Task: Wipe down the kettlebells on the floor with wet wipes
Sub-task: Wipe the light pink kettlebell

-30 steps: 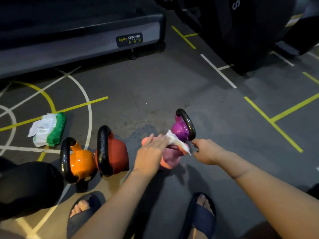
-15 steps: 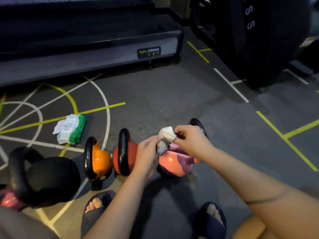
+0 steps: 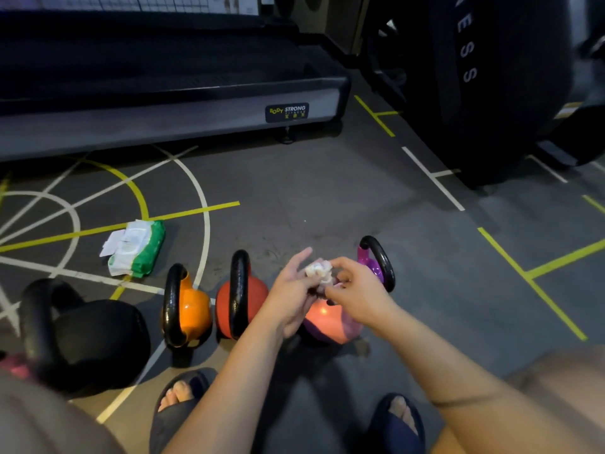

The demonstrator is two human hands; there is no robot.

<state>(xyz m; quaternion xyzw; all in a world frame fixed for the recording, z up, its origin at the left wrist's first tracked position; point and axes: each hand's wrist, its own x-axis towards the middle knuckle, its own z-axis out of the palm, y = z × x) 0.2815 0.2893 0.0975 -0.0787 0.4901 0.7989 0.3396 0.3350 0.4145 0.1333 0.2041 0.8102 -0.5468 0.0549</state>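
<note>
A gym is showing itself here: a long grey-and-black treadmill deck [image 3: 163, 122] labelled BODY STRONG is lying beside a huge black tyre [image 3: 510, 93] with white lettering, and glossy black-handled kettlebells [image 3: 193, 309] are standing on the dark grey floor [image 3: 294, 198] painted with yellow and white lines.

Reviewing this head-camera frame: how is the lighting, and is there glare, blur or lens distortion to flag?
Head view: dim, warm indoor light; small glare spots on the glossy orange kettlebell and the pink-and-purple kettlebell; the crumpled white wipe looks soft; the large black kettlebell at lower left is blurred; wide-angle bowing slightly curves the grey treadmill edge.
</note>
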